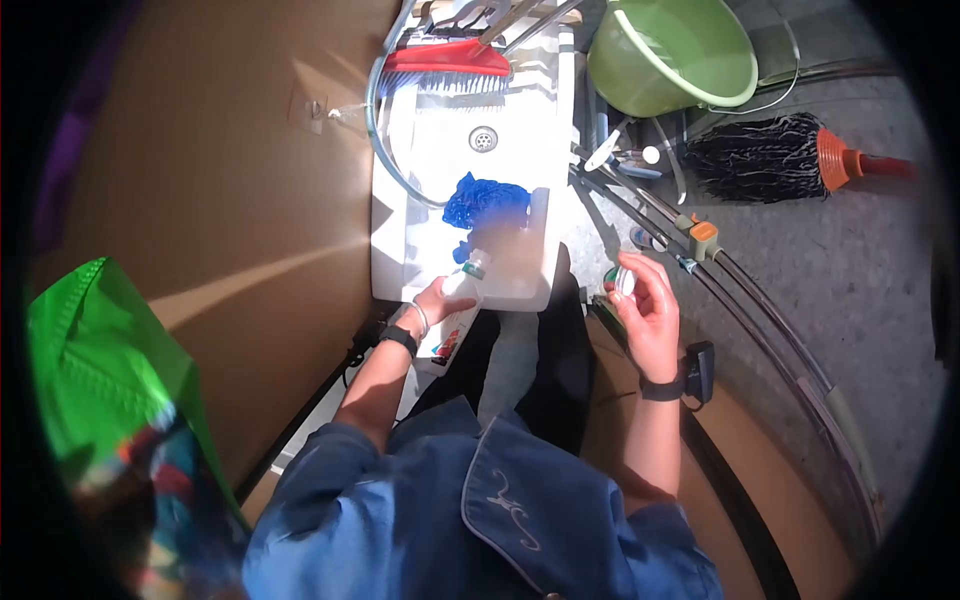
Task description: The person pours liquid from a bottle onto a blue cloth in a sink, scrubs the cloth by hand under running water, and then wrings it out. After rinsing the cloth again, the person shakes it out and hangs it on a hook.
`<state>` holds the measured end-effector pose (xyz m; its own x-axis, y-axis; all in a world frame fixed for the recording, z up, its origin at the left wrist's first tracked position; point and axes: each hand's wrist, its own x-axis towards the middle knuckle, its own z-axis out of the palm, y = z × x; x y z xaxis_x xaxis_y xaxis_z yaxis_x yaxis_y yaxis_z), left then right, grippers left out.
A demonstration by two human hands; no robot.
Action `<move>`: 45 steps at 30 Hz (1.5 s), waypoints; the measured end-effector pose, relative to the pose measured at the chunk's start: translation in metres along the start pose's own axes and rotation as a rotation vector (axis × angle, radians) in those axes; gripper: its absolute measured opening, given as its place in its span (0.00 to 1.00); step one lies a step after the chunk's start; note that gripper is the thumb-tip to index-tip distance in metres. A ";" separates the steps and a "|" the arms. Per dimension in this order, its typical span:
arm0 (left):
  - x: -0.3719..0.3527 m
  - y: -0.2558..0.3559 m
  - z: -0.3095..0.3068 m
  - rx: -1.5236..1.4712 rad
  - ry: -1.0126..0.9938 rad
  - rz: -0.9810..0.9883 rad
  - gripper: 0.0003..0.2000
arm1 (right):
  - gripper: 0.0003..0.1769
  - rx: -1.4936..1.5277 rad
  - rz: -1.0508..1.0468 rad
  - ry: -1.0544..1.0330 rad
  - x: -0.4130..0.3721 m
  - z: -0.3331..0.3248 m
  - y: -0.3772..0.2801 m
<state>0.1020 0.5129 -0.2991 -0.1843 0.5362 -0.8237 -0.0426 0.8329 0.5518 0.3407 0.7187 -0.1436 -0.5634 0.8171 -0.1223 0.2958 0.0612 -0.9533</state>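
My left hand is wrapped around a white plastic bottle with a coloured label, held tilted over the near edge of the sink. Its neck, with a green band, points up toward the basin. Off to the right, my right hand pinches a small white cap between thumb and fingers, apart from the bottle. A crumpled blue cloth lies in the white sink, just beyond the bottle's neck. Part of the bottle is hidden by my left hand.
A red broom head rests across the sink's far end, beyond the drain. A clear hose curves along the left rim. At right are a green bucket, a black mop and long poles. A green bag is at left.
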 end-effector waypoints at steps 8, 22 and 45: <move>0.001 -0.011 0.003 -0.210 -0.005 0.067 0.30 | 0.21 0.091 0.096 0.055 -0.025 -0.006 0.011; -0.009 -0.024 0.003 -0.231 0.076 0.048 0.27 | 0.22 0.160 0.155 0.012 -0.036 -0.001 0.014; -0.048 -0.019 -0.004 0.037 0.106 0.166 0.35 | 0.22 -0.001 0.140 -0.121 -0.034 0.060 0.014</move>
<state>0.1077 0.4706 -0.2699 -0.2881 0.6507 -0.7026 0.0325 0.7399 0.6719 0.3183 0.6572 -0.1696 -0.6055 0.7426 -0.2863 0.3786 -0.0477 -0.9243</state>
